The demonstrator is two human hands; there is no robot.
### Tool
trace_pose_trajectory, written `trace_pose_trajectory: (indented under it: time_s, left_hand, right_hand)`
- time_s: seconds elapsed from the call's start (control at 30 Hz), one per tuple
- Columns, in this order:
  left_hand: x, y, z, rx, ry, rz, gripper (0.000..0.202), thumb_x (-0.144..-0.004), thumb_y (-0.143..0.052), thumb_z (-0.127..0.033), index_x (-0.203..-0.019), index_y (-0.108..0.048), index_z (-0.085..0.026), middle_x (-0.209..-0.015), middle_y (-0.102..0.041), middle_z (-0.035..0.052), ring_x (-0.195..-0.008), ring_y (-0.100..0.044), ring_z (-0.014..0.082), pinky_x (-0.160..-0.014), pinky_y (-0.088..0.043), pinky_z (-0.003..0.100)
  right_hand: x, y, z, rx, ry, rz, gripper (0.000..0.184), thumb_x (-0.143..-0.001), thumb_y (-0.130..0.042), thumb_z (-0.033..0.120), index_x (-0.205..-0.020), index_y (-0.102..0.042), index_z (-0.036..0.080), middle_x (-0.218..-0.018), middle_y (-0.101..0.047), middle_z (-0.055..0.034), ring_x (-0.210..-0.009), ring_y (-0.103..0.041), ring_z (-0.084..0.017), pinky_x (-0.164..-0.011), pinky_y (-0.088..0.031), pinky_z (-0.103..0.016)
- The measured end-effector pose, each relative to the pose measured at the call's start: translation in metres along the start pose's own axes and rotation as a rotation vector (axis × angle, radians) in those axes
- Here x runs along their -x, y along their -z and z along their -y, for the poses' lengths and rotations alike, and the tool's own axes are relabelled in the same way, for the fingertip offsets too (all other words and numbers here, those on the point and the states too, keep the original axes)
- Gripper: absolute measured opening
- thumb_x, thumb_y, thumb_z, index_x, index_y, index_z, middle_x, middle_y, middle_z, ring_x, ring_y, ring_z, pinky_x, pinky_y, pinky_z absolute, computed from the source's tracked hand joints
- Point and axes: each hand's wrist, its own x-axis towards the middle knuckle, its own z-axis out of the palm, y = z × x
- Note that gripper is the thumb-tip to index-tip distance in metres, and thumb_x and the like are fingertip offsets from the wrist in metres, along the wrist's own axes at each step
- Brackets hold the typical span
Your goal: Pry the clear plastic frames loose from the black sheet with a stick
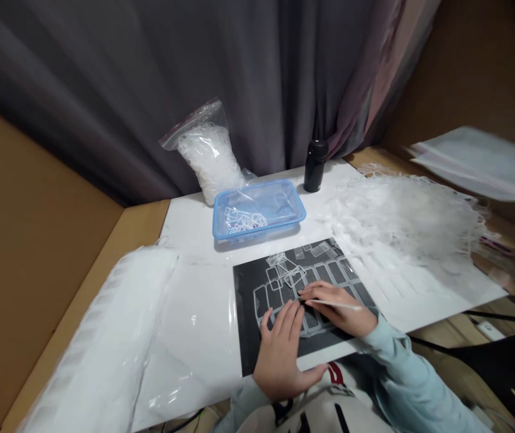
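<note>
A black mat [251, 337] lies on the white table, with a clear sheet of rounded rectangular frames [329, 273] on top. Fingers stretched, my left hand [280, 355] rests flat on the lower part of that sheet. My right hand [341, 308] is closed around a thin white pen-like tool [334, 304], its tip end near the left fingertips; the exact kind of tool cannot be made out. Several loose white frames [284, 273] overlap on the mat just beyond both hands. Small clear rectangular pieces [320, 249] lie at the mat's far edge.
A blue basket [260, 231] holding white cut-outs stands behind the mat. Beside it leans a zip bag [210, 156] full of white pieces. A black bottle [315, 167], a heap of translucent scraps [411, 216] and blurred sheets [478, 159] are rightward; wrapped white sheets [104, 337] lie left.
</note>
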Motion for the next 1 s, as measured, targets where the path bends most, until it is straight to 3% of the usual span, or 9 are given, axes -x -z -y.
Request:
trace_pose_trajectory:
  time_s: [0.13,0.23,0.4,0.47,0.63,0.8,0.9,1.0]
  left_hand:
    - [-0.001,-0.001,0.000,-0.026,-0.019,-0.036,0.079,-0.084,-0.046,-0.069,-0.130,-0.051,-0.005,-0.134,-0.055,0.0159,-0.123,-0.050,0.0294,-0.106,-0.017,0.048]
    - [-0.001,-0.001,0.000,-0.029,-0.022,-0.033,0.079,-0.083,-0.046,-0.069,-0.129,-0.052,-0.005,-0.134,-0.055,0.0154,-0.122,-0.050,0.0295,-0.106,-0.018,0.047]
    - [-0.001,0.001,0.001,-0.016,-0.009,0.001,0.081,-0.084,-0.044,-0.070,-0.134,-0.048,-0.007,-0.138,-0.052,0.0141,-0.124,-0.048,0.0297,-0.104,-0.019,0.047]
    - [-0.001,0.002,0.001,-0.014,-0.002,0.020,0.082,-0.084,-0.043,-0.071,-0.136,-0.046,-0.008,-0.140,-0.051,0.0128,-0.125,-0.047,0.0291,-0.104,-0.017,0.046]
    - [-0.001,0.005,-0.001,-0.016,0.014,0.035,0.082,-0.084,-0.040,-0.073,-0.137,-0.044,-0.010,-0.140,-0.051,0.0113,-0.126,-0.045,0.0269,-0.104,-0.014,0.046]
    - [-0.001,0.003,-0.001,-0.003,0.032,0.043,0.083,-0.084,-0.043,-0.072,-0.140,-0.040,-0.011,-0.141,-0.049,0.0110,-0.127,-0.043,0.0266,-0.105,-0.011,0.045]
    - [-0.001,0.001,-0.002,0.011,0.052,0.047,0.083,-0.082,-0.046,-0.071,-0.140,-0.040,-0.012,-0.141,-0.050,0.0109,-0.127,-0.043,0.0270,-0.105,-0.010,0.045]
    - [-0.001,0.000,-0.004,0.020,0.082,0.031,0.081,-0.080,-0.051,-0.069,-0.139,-0.043,-0.014,-0.141,-0.050,0.0110,-0.128,-0.043,0.0271,-0.106,-0.012,0.044]
  right_hand:
    - [0.006,-0.013,-0.004,0.210,0.072,0.017,0.029,-0.101,-0.037,0.025,-0.114,-0.062,0.016,-0.118,-0.064,-0.0115,-0.116,-0.053,-0.023,-0.098,-0.049,-0.043]
    - [0.007,-0.019,-0.007,0.261,0.101,-0.027,0.031,-0.101,-0.037,0.026,-0.115,-0.062,0.016,-0.116,-0.064,-0.0120,-0.115,-0.054,-0.023,-0.097,-0.051,-0.041]
    - [-0.001,-0.003,-0.013,0.306,0.098,-0.109,0.033,-0.101,-0.037,0.022,-0.123,-0.060,0.017,-0.119,-0.064,-0.0114,-0.115,-0.054,-0.022,-0.096,-0.053,-0.039]
    - [-0.005,0.012,-0.016,0.337,0.105,-0.196,0.034,-0.100,-0.038,0.020,-0.127,-0.058,0.018,-0.118,-0.064,-0.0113,-0.115,-0.055,-0.023,-0.094,-0.053,-0.040]
    - [-0.015,0.045,-0.019,0.484,0.066,-0.582,0.033,-0.095,-0.045,0.011,-0.125,-0.057,0.019,-0.110,-0.066,-0.0100,-0.106,-0.059,-0.022,-0.091,-0.052,-0.038]
    - [-0.019,0.052,-0.013,0.579,-0.011,-0.833,0.030,-0.093,-0.051,0.010,-0.120,-0.060,0.019,-0.109,-0.067,-0.0094,-0.104,-0.061,-0.022,-0.092,-0.051,-0.037]
    - [-0.019,0.048,-0.010,0.473,-0.019,-0.782,0.026,-0.094,-0.052,0.012,-0.117,-0.061,0.019,-0.109,-0.067,-0.0086,-0.105,-0.062,-0.020,-0.093,-0.051,-0.035]
    - [-0.017,0.042,-0.009,0.302,-0.006,-0.535,0.020,-0.095,-0.052,0.017,-0.111,-0.063,0.019,-0.110,-0.067,-0.0078,-0.107,-0.063,-0.019,-0.095,-0.051,-0.034]
